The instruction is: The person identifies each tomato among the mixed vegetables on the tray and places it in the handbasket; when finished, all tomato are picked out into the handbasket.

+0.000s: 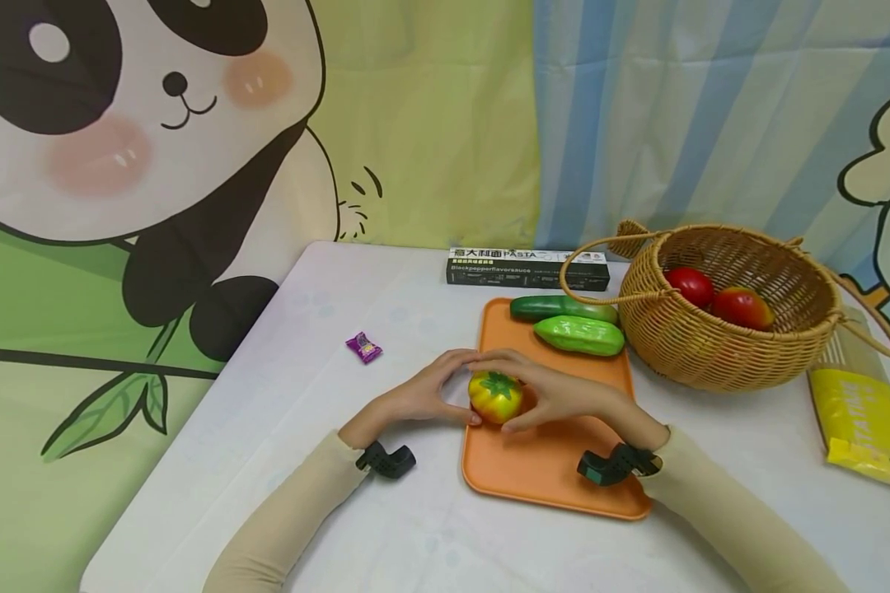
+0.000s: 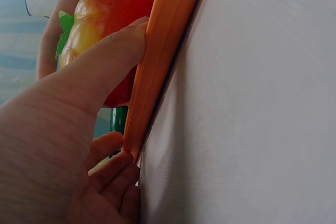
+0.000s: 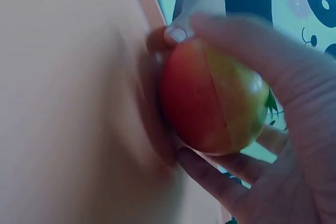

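A yellow-and-red toy tomato [image 1: 495,397] with a green leafy top sits at the left edge of an orange tray [image 1: 534,478]. My right hand [image 1: 556,394] curves around it, the thumb on one side and the fingers on the other. From the left my left hand [image 1: 424,391] arches toward the tomato. In the left wrist view its thumb [image 2: 118,45] overlaps the tomato right by the tray wall, and its other fingers [image 2: 113,177] bend close to the rim, apart from the tomato. Both hands' fingertips meet behind the tomato in the head view.
A green cucumber [image 1: 549,308] and a lighter green bumpy vegetable [image 1: 580,336] lie at the tray's far end. Behind stands a black pasta box [image 1: 526,272]. To the right are a wicker basket [image 1: 712,354] holding two red fruits and a yellow packet [image 1: 864,420]. A purple-wrapped candy [image 1: 364,347] lies left.
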`<state>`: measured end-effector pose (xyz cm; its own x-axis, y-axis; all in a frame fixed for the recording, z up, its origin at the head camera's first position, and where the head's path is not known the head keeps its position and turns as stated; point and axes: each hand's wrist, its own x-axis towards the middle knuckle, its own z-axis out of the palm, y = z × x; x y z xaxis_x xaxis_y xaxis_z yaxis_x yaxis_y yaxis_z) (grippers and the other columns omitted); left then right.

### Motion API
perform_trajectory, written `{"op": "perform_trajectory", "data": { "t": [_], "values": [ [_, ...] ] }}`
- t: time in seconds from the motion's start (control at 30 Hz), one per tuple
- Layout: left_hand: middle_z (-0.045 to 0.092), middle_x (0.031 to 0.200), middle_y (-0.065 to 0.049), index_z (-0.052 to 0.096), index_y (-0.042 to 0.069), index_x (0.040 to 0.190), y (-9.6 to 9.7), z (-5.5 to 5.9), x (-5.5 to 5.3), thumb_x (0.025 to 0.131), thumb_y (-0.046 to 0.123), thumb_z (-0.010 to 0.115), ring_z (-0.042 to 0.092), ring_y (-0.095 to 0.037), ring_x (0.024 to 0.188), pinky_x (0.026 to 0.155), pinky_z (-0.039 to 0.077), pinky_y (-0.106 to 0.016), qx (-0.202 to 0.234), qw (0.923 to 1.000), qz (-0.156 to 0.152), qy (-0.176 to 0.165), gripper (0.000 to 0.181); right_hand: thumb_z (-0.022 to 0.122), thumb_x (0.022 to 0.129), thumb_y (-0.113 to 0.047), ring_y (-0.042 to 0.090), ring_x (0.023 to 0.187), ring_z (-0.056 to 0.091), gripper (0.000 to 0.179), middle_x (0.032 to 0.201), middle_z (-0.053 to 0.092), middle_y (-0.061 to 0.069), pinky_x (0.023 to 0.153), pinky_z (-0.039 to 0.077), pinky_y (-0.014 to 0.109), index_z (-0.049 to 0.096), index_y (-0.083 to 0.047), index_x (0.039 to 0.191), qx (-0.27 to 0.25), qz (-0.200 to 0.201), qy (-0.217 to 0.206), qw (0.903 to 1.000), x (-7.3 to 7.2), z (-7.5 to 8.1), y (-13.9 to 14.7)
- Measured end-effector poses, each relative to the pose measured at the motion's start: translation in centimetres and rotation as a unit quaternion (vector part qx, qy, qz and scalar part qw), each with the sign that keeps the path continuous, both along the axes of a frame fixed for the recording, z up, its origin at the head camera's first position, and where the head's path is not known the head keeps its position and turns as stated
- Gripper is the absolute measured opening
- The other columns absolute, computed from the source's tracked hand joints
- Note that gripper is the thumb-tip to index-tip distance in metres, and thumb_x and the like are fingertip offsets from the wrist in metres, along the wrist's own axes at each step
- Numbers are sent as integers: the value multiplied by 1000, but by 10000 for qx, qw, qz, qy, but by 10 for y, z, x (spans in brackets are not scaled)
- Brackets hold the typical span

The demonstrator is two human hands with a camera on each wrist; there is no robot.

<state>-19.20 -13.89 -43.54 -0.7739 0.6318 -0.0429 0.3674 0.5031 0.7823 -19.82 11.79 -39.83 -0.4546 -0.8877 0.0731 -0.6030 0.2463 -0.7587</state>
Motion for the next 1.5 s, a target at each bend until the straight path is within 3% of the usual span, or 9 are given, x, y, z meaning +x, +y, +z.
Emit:
{"op": "perform_trajectory", "data": {
  "t": [0.27,0.9,1.5],
  "values": [
    [27,157,-7,31,12,151,1,1,1,79,30,82,23,-25,145,119,20,-49,10,10000,-51,11,90,81,82,-19,26,130,41,71,145,40,9,109,39,40,44,-13,142,62,-124,-53,9999,2,-2,-1],
    [27,157,-5,32,14,152,2,-4,1,78,34,83,23,-23,146,119,22,-45,-145,9999,40,82,92,80,82,-23,22,131,42,75,146,42,5,111,37,45,41,-13,145,331,-241,-112,9991,4,2,18],
    [26,157,-6,31,14,152,0,-1,0,77,31,84,24,-22,145,119,22,-42,-156,9996,54,212,92,80,82,-28,24,131,43,80,147,42,8,109,40,38,38,-8,146,606,-290,-181,9976,10,14,43]
  ]
}}
